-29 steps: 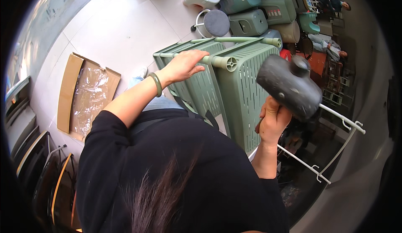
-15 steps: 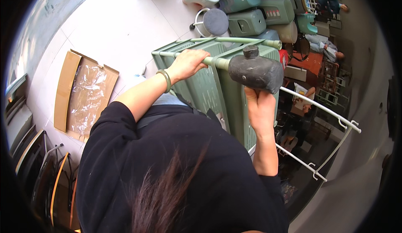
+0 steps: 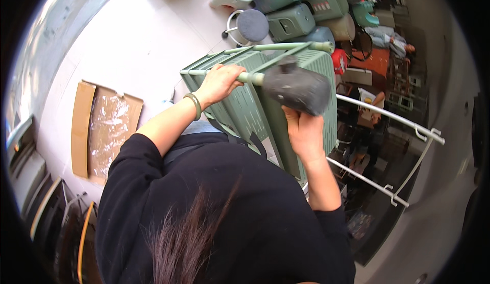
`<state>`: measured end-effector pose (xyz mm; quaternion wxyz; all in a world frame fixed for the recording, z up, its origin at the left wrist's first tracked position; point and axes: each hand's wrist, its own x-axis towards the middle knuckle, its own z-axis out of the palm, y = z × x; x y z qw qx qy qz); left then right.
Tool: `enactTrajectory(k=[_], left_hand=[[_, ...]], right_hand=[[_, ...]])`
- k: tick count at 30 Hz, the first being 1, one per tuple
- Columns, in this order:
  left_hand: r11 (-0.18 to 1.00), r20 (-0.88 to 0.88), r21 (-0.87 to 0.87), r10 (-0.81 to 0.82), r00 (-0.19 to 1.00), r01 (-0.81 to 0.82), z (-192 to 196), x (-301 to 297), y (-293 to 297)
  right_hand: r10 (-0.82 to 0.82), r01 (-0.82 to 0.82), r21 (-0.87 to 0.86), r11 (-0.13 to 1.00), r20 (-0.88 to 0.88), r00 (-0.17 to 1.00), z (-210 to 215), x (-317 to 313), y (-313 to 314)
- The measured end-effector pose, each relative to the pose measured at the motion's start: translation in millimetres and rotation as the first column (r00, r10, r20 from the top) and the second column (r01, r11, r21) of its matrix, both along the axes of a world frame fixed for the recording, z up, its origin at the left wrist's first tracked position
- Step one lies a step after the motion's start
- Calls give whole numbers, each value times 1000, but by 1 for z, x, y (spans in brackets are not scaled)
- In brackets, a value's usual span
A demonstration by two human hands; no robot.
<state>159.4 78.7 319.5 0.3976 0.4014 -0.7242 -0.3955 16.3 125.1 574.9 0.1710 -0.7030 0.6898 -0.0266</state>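
Note:
A pale green rack point(image 3: 306, 62) of slatted plastic baskets and tubes lies in front of me. My left hand point(image 3: 220, 82), with a bangle at the wrist, is closed round one of its green tubes point(image 3: 250, 78). My right hand point(image 3: 306, 133) is closed under the head of a black rubber mallet point(image 3: 298, 87); the handle itself is hidden. The mallet's left end is at the tube's thicker end, and whether they touch cannot be made out through the blur. A second green tube point(image 3: 291, 46) runs along the far side of the rack.
An opened cardboard box point(image 3: 81, 131) with clear plastic lies on the tiled floor at left. Plastic stools point(image 3: 286, 23) and a round wheeled stool point(image 3: 252, 28) stand beyond the rack. A white hooked frame point(image 3: 393, 111) reaches out at right. Folded boards point(image 3: 84, 238) lean at lower left. People sit farther off.
The view has shifted slightly. Both hands, the mallet and the rack appear a little farther left. The mallet head is now blurred by motion; both hands keep their holds.

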Motion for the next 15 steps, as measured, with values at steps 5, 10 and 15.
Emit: enactTrajectory(k=[5, 10, 15], left_hand=[[996, -77, 50, -68, 995, 72, 32, 13, -10], [940, -267, -242, -302, 915, 240, 84, 12, -21], [964, -317, -224, -212, 924, 144, 102, 0, -25]], right_hand=[[-187, 205, -12, 979, 359, 914, 7, -38, -13], [-419, 475, -213, 854, 260, 870, 17, -101, -80], [-503, 564, -148, 812, 312, 806, -2, -150, -136]])
